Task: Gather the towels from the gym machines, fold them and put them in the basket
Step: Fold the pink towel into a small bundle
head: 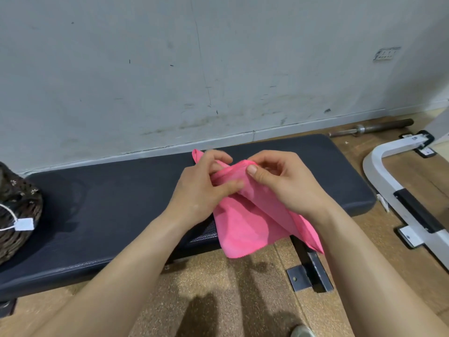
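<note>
Our left hand (201, 188) and right hand (279, 183) pinch a soft pink towel (243, 227) above the padded counter (109, 203); a woven basket (17, 215) sits at its left end.

Both hands hold a bright pink cloth towel (243, 222) above the near edge of a dark navy padded gym bench (109, 203). The left hand (201, 188) grips the towel's upper left portion, thumb laid across the fabric. The right hand (279, 181) pinches the top hem between thumb and curled fingers. The towel's lower part hangs past the bench edge over the cork-patterned brown floor (218, 288). A dark brown woven wicker basket (17, 212) with a white paper tag (24, 224) sits on the bench's left end. A white metal machine frame (398, 190) stands to the right. A steel barbell (371, 128) lies along the scuffed grey wall (218, 69).
</note>
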A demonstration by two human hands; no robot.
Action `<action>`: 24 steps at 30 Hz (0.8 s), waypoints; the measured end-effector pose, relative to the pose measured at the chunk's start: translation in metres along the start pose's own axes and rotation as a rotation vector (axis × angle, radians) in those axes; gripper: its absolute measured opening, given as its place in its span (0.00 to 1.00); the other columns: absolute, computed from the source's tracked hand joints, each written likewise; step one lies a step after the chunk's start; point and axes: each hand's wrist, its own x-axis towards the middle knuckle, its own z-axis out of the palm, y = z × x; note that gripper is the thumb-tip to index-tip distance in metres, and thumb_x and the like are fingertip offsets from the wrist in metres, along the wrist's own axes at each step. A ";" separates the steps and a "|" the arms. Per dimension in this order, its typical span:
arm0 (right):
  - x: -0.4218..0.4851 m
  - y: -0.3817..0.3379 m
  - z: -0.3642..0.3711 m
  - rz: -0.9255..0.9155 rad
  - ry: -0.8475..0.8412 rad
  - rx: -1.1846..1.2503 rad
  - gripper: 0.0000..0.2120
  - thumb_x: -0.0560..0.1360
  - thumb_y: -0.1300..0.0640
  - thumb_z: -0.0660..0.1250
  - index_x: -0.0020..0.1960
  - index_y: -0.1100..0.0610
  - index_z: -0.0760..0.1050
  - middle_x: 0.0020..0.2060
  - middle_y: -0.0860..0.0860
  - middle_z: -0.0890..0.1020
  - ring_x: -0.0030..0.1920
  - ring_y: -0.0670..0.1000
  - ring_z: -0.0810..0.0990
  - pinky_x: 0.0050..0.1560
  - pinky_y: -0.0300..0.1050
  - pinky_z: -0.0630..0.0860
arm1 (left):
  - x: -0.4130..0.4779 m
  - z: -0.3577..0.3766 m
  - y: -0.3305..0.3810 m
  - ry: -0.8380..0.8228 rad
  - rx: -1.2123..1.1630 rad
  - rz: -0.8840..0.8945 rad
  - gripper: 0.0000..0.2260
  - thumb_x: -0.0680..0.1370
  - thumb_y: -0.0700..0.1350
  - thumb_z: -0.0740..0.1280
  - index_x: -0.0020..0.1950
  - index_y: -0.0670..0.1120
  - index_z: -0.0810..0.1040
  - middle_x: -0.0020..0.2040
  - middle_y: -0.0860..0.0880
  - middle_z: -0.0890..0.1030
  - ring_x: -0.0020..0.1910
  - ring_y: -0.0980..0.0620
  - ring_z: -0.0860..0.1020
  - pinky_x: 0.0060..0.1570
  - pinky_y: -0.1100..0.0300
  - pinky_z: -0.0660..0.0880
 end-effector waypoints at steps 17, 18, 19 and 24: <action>-0.040 -0.028 -0.032 -0.033 0.469 0.140 0.08 0.80 0.58 0.68 0.42 0.51 0.80 0.30 0.43 0.78 0.35 0.43 0.72 0.35 0.38 0.66 | -0.077 -0.107 -0.024 0.272 0.269 -0.067 0.07 0.79 0.43 0.68 0.48 0.56 0.79 0.44 0.54 0.81 0.43 0.54 0.77 0.44 0.64 0.72; -0.041 -0.032 -0.029 -0.018 0.485 0.165 0.09 0.80 0.58 0.67 0.42 0.52 0.80 0.29 0.42 0.77 0.34 0.42 0.72 0.35 0.38 0.65 | -0.081 -0.114 -0.018 0.330 0.196 -0.070 0.08 0.78 0.43 0.70 0.46 0.57 0.79 0.43 0.54 0.82 0.41 0.56 0.78 0.43 0.67 0.72; -0.043 -0.036 -0.026 -0.007 0.498 0.192 0.09 0.80 0.59 0.67 0.42 0.52 0.79 0.28 0.40 0.77 0.32 0.40 0.71 0.34 0.36 0.65 | -0.085 -0.122 -0.013 0.384 0.099 -0.062 0.09 0.77 0.42 0.72 0.45 0.56 0.79 0.42 0.53 0.82 0.40 0.57 0.78 0.42 0.69 0.73; -0.051 -0.043 -0.012 -0.037 0.409 0.184 0.09 0.80 0.58 0.68 0.43 0.49 0.82 0.32 0.50 0.77 0.34 0.45 0.71 0.36 0.42 0.65 | -0.103 -0.148 -0.002 0.475 -0.185 0.005 0.07 0.81 0.40 0.65 0.46 0.50 0.76 0.31 0.60 0.78 0.32 0.63 0.73 0.37 0.69 0.71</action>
